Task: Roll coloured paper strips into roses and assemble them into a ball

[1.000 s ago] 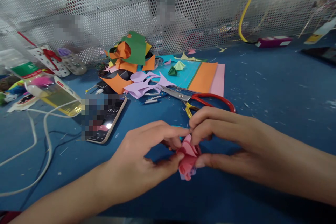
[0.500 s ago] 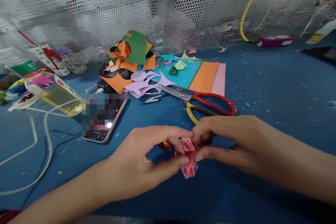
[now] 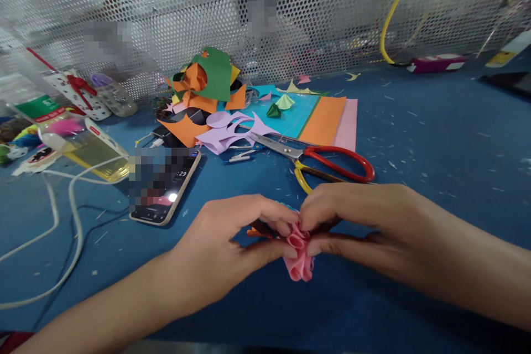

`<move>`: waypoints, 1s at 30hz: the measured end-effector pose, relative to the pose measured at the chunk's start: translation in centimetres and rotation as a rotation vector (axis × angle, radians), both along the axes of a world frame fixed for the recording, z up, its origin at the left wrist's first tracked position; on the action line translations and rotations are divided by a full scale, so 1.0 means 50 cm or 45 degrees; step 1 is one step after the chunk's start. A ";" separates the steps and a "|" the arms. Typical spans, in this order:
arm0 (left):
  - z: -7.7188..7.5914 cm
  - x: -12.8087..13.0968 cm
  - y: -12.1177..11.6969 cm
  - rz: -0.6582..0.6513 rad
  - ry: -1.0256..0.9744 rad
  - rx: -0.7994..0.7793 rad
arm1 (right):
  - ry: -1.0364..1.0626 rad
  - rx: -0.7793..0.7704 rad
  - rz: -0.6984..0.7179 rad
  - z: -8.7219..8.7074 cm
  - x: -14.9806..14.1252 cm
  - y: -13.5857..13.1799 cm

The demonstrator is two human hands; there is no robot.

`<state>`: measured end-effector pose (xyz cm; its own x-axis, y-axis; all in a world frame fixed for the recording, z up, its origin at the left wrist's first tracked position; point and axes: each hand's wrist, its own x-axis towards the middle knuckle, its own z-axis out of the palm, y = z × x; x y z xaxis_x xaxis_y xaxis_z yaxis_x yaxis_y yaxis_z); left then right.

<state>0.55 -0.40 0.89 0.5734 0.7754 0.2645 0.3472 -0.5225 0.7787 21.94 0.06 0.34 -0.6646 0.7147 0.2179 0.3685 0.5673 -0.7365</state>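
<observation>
Between both hands, above the blue table, is a pink folded paper piece (image 3: 297, 260) with ruffled, looped folds. My left hand (image 3: 236, 238) pinches its left side between thumb and fingers. On its right side the thumb and bent fingers of my right hand (image 3: 352, 227) press the folds. An orange paper bit (image 3: 258, 232) shows under my left fingers, and a small blue piece peeks out behind the fingertips. Whether these are joined to the pink paper I cannot tell. Scissors (image 3: 309, 157) with red and yellow handles lie just beyond my right hand.
Left of my hands lies a phone (image 3: 166, 193), beside a white cable (image 3: 74, 232) and a tilted bottle of yellow liquid (image 3: 97, 155). Behind are lilac scraps (image 3: 224, 133), green and orange paper (image 3: 218, 74), and coloured sheets (image 3: 323, 121). A perforated metal panel (image 3: 311, 5) stands at the back.
My fingers have drawn closer together on the pink paper, and its folds look more squeezed into loops. More of the orange bit shows to the left. The phone screen is brighter.
</observation>
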 end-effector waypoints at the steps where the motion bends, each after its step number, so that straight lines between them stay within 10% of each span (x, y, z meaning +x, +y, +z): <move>1: 0.001 0.000 0.000 0.002 0.022 0.025 | 0.002 0.020 0.044 -0.001 0.001 0.000; 30: -0.019 -0.022 0.003 -0.097 0.403 0.779 | 0.011 0.140 0.001 -0.002 -0.014 -0.020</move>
<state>-0.55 -0.26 -0.04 0.7422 0.4945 0.4524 0.4537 -0.8675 0.2038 21.26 -0.94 0.22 -0.6630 0.6855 0.3011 0.3618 0.6454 -0.6728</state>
